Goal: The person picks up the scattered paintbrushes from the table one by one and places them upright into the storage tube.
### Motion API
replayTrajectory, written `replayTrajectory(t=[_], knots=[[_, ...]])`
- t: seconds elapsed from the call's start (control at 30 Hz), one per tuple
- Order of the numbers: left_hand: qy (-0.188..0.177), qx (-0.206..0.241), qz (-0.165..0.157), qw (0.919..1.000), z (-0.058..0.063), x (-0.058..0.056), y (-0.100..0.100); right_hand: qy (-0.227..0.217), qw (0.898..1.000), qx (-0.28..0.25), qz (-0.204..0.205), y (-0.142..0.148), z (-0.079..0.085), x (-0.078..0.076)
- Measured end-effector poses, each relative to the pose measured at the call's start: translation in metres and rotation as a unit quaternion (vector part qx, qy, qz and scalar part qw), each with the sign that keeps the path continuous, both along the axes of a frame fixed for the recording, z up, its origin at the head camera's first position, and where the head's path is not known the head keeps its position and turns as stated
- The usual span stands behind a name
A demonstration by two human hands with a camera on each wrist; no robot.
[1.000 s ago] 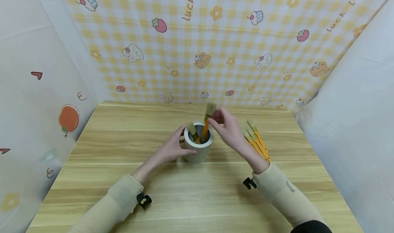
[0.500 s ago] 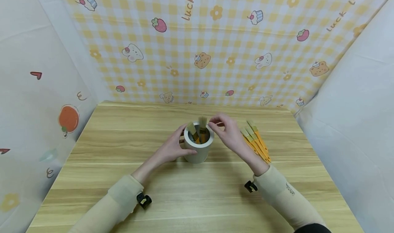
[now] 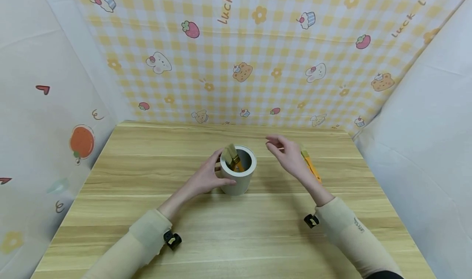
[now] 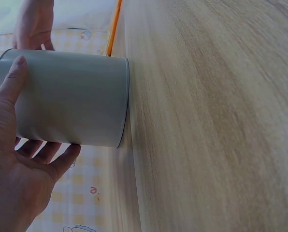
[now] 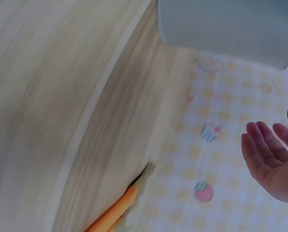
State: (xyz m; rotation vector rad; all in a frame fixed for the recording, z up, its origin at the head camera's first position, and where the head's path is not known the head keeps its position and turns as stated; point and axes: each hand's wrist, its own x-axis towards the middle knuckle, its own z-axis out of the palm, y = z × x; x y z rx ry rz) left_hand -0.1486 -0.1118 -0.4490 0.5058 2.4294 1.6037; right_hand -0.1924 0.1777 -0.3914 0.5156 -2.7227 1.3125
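Note:
A pale grey cylindrical canister (image 3: 239, 184) stands upright on the wooden table. My left hand (image 3: 207, 176) grips its left side, thumb in front and fingers behind; the left wrist view shows the same hold on the canister (image 4: 71, 96). Inside lean paintbrushes (image 3: 234, 156) with pale bristles and orange handles, tips above the rim at the left; they overlap. To the right of the canister, my right hand (image 3: 289, 156) is in the air, fingers loosely bent and holding nothing. Orange-handled paintbrushes (image 3: 311, 164) lie just beyond it, partly hidden by that hand and forearm.
The wooden tabletop (image 3: 221, 238) ends at a yellow checked cloth (image 3: 206, 66) hanging behind it. White sheets (image 3: 420, 119) hang at both sides. In the right wrist view, orange brush handles (image 5: 116, 210) lie on the table near the cloth.
My right hand has let go of a paintbrush, which dropped into the canister and tipped left against the other. That hand then moved right, toward the loose brushes. My left hand has stayed put.

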Motion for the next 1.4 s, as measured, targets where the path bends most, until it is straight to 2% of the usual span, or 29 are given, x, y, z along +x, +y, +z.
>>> replayTrajectory(t=[0.17, 0.43, 0.6, 0.77, 0.87, 1.03, 1.27, 1.4], knots=[[-0.004, -0.001, 0.001, 1.0, -0.001, 0.0, 0.0, -0.033, 0.999, 0.029, -0.007, 0.022, -0.009, -0.008], [-0.004, 0.001, -0.001, 1.0, 0.0, -0.001, 0.001, -0.043, 0.993, 0.11, -0.007, 0.052, -0.029, -0.019], [-0.009, -0.002, -0.001, 1.0, 0.001, 0.003, -0.001, -0.069, 0.984, 0.166, 0.0, 0.064, -0.04, -0.017], [-0.019, 0.001, 0.003, 0.9998, 0.0, 0.008, -0.003, -0.091, 0.977, 0.192, 0.002, 0.068, -0.049, -0.013], [-0.01, 0.006, 0.003, 0.9999, 0.0, 0.008, 0.0, -0.089, 0.977, 0.193, -0.002, 0.07, -0.05, -0.011], [-0.009, 0.0, 0.011, 0.9999, -0.001, 0.012, -0.003, -0.094, 0.971, 0.219, 0.005, 0.067, -0.055, -0.008], [0.001, 0.013, 0.009, 0.9999, -0.002, 0.014, 0.003, -0.04, 0.96, 0.277, 0.006, 0.067, -0.06, -0.003], [0.001, 0.01, 0.016, 0.9998, 0.002, 0.013, 0.002, -0.03, 0.956, 0.291, 0.006, 0.067, -0.058, -0.008]])
